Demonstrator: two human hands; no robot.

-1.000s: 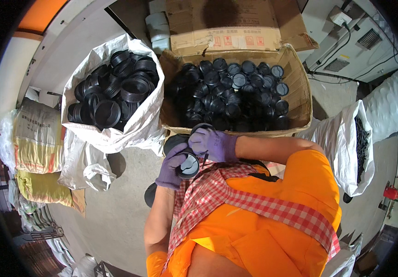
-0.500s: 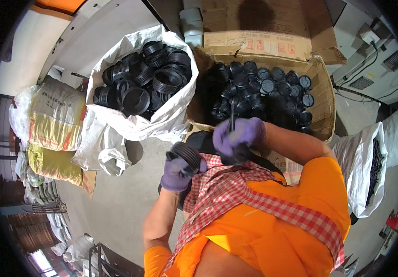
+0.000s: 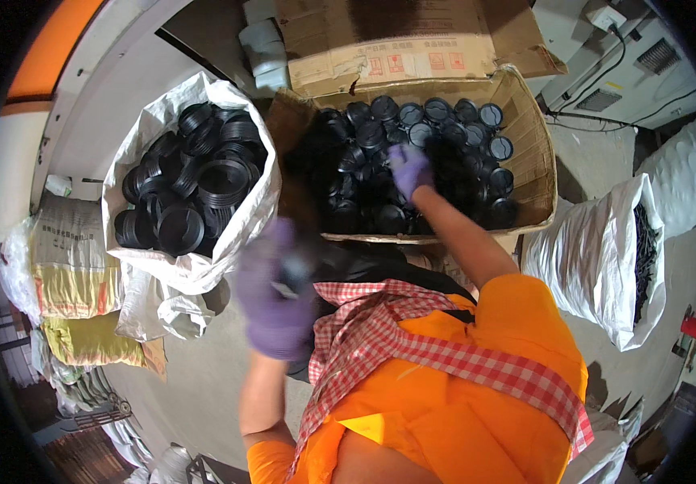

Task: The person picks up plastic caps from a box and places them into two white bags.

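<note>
My gloved right hand (image 3: 410, 171) is over the cardboard box (image 3: 543, 145), among many round black plastic caps (image 3: 390, 218). Its fingers point down toward the caps, and whether they grip one is unclear. My gloved left hand (image 3: 274, 302) is smeared by motion, beside the near right edge of the white woven sack (image 3: 261, 206). A dark, blurred patch shows by its fingers, too unclear to name. Ribbed black plastic rings (image 3: 223, 183) fill that sack. Both gloves are purple.
Raised box flaps (image 3: 412, 60) stand at the back. To the right leans another white sack (image 3: 590, 270) with thin black pieces in its mouth. Yellow and white filled bags (image 3: 74, 274) are stacked at the left. A cable (image 3: 606, 89) hangs from the equipment at the far right.
My right hand has moved forward from my lap into the box. My left hand, which held a ribbed black piece, has shifted left and blurred. The whole view has swung slightly.
</note>
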